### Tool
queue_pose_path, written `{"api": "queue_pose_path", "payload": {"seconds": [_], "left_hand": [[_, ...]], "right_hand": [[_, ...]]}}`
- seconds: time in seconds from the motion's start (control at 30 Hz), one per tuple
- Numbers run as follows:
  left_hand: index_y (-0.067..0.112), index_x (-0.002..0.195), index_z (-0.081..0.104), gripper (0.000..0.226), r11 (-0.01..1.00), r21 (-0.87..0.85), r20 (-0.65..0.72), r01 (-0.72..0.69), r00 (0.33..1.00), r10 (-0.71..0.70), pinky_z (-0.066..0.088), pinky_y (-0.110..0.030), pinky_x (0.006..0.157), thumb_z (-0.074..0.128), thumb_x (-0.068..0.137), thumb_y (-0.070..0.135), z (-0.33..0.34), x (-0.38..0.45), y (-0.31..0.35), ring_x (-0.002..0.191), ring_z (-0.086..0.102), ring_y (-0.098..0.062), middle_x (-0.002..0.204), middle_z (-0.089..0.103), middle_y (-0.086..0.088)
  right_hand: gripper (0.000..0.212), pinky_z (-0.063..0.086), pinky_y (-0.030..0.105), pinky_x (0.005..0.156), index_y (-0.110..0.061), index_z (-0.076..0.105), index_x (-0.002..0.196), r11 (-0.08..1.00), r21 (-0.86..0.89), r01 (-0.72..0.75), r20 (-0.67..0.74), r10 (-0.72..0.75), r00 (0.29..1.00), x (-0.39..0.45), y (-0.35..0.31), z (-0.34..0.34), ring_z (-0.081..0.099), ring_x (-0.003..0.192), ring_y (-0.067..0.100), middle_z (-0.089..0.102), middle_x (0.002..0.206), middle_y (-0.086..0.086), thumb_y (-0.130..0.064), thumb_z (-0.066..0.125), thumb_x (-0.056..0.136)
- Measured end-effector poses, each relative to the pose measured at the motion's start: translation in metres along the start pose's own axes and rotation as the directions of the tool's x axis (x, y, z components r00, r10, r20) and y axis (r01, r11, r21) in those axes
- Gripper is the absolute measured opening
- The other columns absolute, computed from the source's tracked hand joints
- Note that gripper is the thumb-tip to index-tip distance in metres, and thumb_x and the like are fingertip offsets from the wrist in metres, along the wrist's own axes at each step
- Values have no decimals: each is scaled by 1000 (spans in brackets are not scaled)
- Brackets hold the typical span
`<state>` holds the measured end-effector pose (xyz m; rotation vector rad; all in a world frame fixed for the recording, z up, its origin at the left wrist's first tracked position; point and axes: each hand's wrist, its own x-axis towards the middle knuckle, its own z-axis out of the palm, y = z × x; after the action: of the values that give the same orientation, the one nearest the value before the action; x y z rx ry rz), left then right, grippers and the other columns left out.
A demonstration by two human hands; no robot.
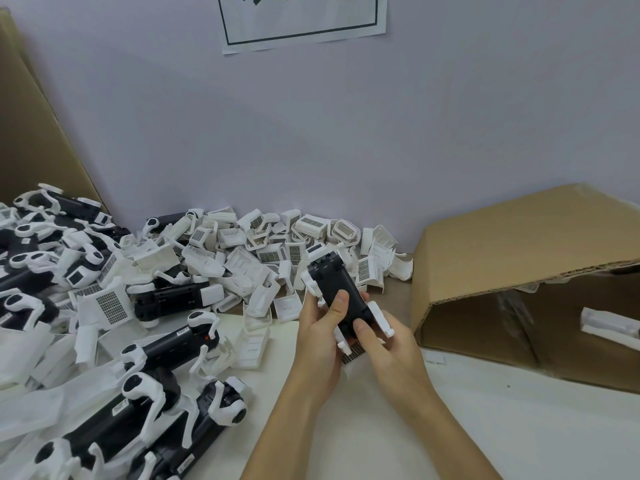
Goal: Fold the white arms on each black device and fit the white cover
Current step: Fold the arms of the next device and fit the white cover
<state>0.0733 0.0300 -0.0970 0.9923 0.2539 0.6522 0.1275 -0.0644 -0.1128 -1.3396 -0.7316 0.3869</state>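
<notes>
No writing is legible. Left hand (320,336) and right hand (388,344) both grip the black device (341,292), left of the cardboard box (512,244).

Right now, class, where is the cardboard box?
In the head view, the cardboard box lies on its side at the right, against the wall, just right of the pile of white covers.

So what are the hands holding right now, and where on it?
Both hold one black device above the table. The left hand grips its left side, thumb on the top face; the right hand grips its near end, thumb on top.
</notes>
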Motion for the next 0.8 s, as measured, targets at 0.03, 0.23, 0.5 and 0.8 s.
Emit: {"api": "queue_pose_path", "payload": {"seconds": [0.03,0.23,0.5,0.8], "left_hand": [[13,123,59,45,1000,6,-3,-1,1000,1,57,-59,83,65,81,27,0,0,0,99,69,-38,107,73,-17],[14,119,61,42,1000,0,-4,-3,1000,3,59,-54,78,66,79,26,1,0,0,94,70,-36,106,72,-20],[13,118,60,43,1000,22,-23,-5,1000,5,56,-56,83,66,78,28,0,0,0,92,71,-34,103,73,-17],[12,120,60,46,1000,19,-14,2,1000,-2,60,-45,69,68,77,27,0,-1,0,93,71,-35,104,73,-17]], "right_hand": [[27,53,20,78,-22,66,120,1000,-6,2,-4,-2,1000,0,0,0,71,98,12,76,100,-1,-9,54,100],[32,53,20,77,-26,67,118,1000,-12,-7,0,7,1000,1,1,-1,71,97,12,76,99,-1,-4,52,99],[27,56,31,82,-19,69,113,1000,-3,-4,28,4,1000,2,2,-3,69,97,21,74,97,7,-13,53,93],[30,54,21,73,-21,69,112,998,-67,16,10,-15,1000,1,3,-4,70,90,17,74,92,1,-1,50,99]]}}
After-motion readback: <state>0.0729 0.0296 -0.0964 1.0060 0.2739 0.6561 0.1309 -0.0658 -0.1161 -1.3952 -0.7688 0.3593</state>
